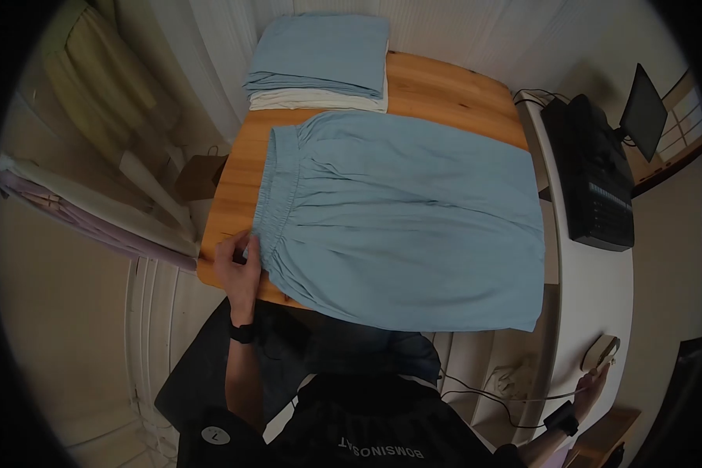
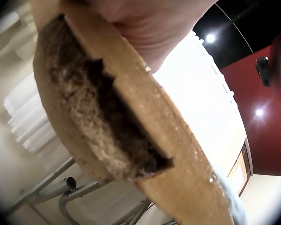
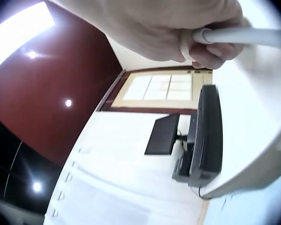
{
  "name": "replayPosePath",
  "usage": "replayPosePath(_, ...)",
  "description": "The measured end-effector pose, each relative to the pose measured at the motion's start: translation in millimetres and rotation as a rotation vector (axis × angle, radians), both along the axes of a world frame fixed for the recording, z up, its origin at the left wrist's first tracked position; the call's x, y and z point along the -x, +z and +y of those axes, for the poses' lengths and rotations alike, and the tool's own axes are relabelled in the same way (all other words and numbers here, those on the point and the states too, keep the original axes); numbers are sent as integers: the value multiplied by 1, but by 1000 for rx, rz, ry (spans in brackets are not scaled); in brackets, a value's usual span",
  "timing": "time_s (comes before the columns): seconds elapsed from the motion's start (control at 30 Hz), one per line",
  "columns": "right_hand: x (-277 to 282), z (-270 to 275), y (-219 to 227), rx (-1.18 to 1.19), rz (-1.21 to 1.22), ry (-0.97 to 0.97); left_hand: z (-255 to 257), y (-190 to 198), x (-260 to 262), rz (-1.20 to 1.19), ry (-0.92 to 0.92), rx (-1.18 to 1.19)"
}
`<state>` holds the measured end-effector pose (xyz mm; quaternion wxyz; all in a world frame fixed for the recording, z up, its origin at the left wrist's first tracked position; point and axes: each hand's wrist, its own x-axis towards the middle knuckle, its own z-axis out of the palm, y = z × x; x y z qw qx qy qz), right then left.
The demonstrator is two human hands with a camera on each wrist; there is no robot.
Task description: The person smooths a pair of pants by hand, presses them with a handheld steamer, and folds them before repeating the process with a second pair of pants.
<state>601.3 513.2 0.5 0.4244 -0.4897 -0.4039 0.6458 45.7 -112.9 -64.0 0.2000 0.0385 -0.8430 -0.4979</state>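
Light blue elastic-waist pants (image 1: 413, 210) lie spread flat over the wooden table (image 1: 460, 86), gathered waistband (image 1: 277, 187) to the left and hem to the right. At the waistband's near corner, my left hand (image 1: 239, 269) pinches the cloth between curled fingers and thumb. The left wrist view has this hand (image 2: 154, 33) over the table's rough, chipped edge (image 2: 178, 140). Far to the right, my right hand (image 1: 591, 386) grips a small cream-coloured iron (image 1: 600, 352) on the white counter. A thick white cord (image 3: 248, 36) runs from this hand in the right wrist view.
Folded blue cloth (image 1: 320, 47) lies on folded cream cloth (image 1: 320, 99) at the table's back left. The white counter (image 1: 593, 288) bears a black machine (image 1: 597, 179) and a monitor (image 1: 644, 113). Clothes hang at the left; dark cables (image 1: 483, 392) cross between table and counter.
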Motion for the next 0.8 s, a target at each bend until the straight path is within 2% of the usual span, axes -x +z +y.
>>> replayPosePath(0.07, 90, -64, 17, -96, -228, -213, 6, 4, 0, 10, 40, 42)
replayPosePath(0.1, 114, -93, 17, -193, -308, -173, 4, 7, -2, 20, 52, 116)
replayPosePath(0.17, 178, -154, 26, -251, -112, -76, 0, 5, -4, 29, 54, 166)
replayPosePath(0.2, 243, -225, 63, -295, -104, 12, 0, 4, -2, 41, 37, 209)
replayPosePath(0.23, 263, -246, 62, -221, -50, 177, -1, 3, -1, 49, 11, 231)
replayPosePath(0.3, 303, -289, 61, -48, 72, 486, -1, -2, -1, 67, 15, 78)
replayPosePath(0.33, 327, -320, 62, 58, 136, 631, -2, -3, -2, 74, 2, 91)
replayPosePath(0.37, 345, -347, 59, 115, 68, 801, -5, -4, -3, 55, -14, 41)
replayPosePath(0.4, 360, -369, 57, 180, 114, 1008, -7, -5, -2, 37, -27, -10)
replayPosePath(0.43, 374, -392, 47, 317, 158, 1111, -9, -7, 2, 45, -28, -3)
replayPosePath(0.5, 399, -435, 35, 440, 175, 1300, -15, -13, 2, 36, -16, -213)
replayPosePath(0.57, 416, -470, 21, 450, 174, 1369, -19, -17, 1, 45, -23, -212)
replayPosePath(0.63, 425, -496, 12, 369, 188, 1346, -17, -18, 3, 63, -41, -221)
replayPosePath(0.67, 428, -499, 8, 303, 203, 1355, -17, -19, 2, 57, -46, -110)
replayPosePath(0.7, 430, -494, 9, 297, 203, 1344, -15, -17, 2, 51, -52, -1)
replayPosePath(0.8, 432, -461, 19, 344, 160, 1330, -13, -12, 1, 41, -51, 79)
